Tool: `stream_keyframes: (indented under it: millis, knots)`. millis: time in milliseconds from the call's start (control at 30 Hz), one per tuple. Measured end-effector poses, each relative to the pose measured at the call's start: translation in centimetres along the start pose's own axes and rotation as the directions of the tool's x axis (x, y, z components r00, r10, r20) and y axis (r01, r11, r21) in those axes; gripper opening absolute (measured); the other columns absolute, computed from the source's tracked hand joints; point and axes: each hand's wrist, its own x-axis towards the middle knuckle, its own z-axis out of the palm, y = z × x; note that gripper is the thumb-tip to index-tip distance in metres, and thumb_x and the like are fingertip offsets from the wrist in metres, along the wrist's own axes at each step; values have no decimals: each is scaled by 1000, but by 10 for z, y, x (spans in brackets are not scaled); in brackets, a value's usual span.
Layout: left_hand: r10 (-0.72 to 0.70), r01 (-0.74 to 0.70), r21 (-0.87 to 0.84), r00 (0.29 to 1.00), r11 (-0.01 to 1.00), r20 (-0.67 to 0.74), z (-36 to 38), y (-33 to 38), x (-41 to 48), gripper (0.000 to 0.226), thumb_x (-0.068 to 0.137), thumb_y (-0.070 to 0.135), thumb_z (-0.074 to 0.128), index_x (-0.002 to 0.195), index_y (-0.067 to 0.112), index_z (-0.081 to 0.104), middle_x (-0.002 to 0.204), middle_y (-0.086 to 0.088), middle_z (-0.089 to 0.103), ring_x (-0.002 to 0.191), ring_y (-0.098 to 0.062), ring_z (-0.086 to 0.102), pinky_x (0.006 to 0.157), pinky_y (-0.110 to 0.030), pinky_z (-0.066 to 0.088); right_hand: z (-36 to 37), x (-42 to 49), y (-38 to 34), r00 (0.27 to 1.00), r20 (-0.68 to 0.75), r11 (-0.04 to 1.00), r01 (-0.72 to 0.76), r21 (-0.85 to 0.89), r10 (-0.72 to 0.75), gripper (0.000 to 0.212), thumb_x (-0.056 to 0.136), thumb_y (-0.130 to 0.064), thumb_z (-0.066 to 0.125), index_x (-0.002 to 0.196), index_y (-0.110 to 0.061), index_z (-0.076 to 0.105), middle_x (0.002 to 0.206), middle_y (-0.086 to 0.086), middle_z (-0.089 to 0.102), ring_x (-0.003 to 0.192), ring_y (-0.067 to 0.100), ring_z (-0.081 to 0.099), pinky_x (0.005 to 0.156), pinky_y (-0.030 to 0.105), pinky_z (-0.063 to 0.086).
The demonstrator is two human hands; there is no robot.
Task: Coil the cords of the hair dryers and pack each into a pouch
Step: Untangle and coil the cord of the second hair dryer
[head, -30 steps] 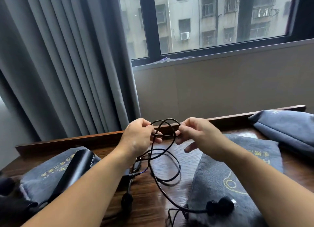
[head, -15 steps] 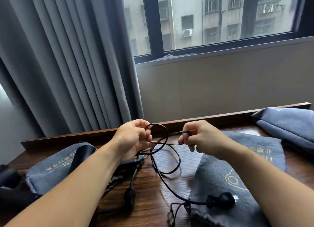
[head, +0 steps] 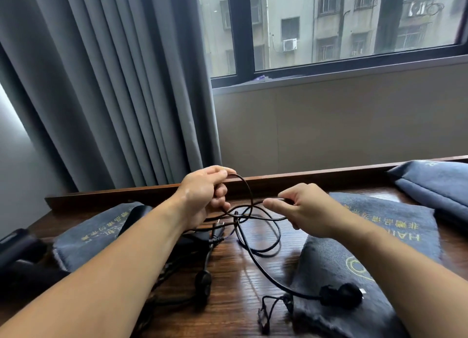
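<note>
Above the wooden table (head: 238, 284), just in front of its raised back edge, both hands work one black cord (head: 250, 190).

- Left hand (head: 202, 198): fingers curled into a fist around gathered turns of the cord. One loop arches out of the top of the fist and drops to the right.
- Right hand (head: 307, 212): thumb and forefinger pinch a single strand, other fingers curled beneath. The hands are near each other but not touching.
- Below the hands, slack loops hang to the table top. One strand runs toward the viewer and ends in a plug (head: 339, 296), which rests on the near right pouch (head: 379, 239).
- That pouch lies flat, grey with yellow print; a thin drawstring (head: 268, 310) trails off its near corner onto the wood.
- A second plug (head: 217, 232) sits on the table under the left wrist, its own cable running toward the viewer.
- Left pouch (head: 93, 236): grey, yellow print, flat beneath the left forearm.
- Black hair dryer (head: 22, 258) at the far left edge, partly cut off.
- Third pouch (head: 435, 185) at the far right, against the back edge.
- Behind: grey curtain (head: 114, 84), window (head: 342, 26).
</note>
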Motion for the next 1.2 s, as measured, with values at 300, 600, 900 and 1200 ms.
stream_keyframes:
  millis: [300, 600, 900, 1200]
  knots:
    - [73, -18, 359, 987, 933, -143, -4, 7, -1, 41, 94, 40, 70, 67, 19, 48, 51, 5, 30, 38, -13, 35, 49, -31, 51, 1, -1, 5, 999, 29, 989, 40, 142, -45, 18, 101, -35, 58, 95, -28, 72, 61, -20, 64, 58, 12, 72, 57, 18, 47]
    - [-300, 287, 243, 954, 926, 15, -29, 13, -8, 32, 102, 16, 49, 96, -4, 73, 55, 0, 35, 45, -11, 20, 44, -25, 37, 2, 1, 15, 999, 43, 982, -21, 186, 13, 26, 97, -29, 58, 75, -21, 67, 68, 7, 69, 72, 16, 72, 64, 31, 51]
    - [-215, 226, -42, 959, 973, 187, -27, 0, -10, 30, 99, 22, 55, 89, 1, 75, 58, 1, 41, 50, -8, 29, 45, -19, 31, 0, 1, 14, 999, -35, 1000, 16, 18, -16, 64, 92, -66, 45, 63, -10, 57, 63, 6, 65, 60, 19, 58, 67, 38, 50]
    - [10, 36, -557, 997, 830, 79, -37, -9, -7, 27, 94, 26, 56, 105, 4, 67, 65, 3, 48, 53, -8, 33, 55, -20, 39, -1, 1, 11, 981, 157, 992, -123, 18, 119, 58, 99, -60, 41, 70, -16, 64, 56, -4, 68, 54, 11, 67, 56, 34, 49]
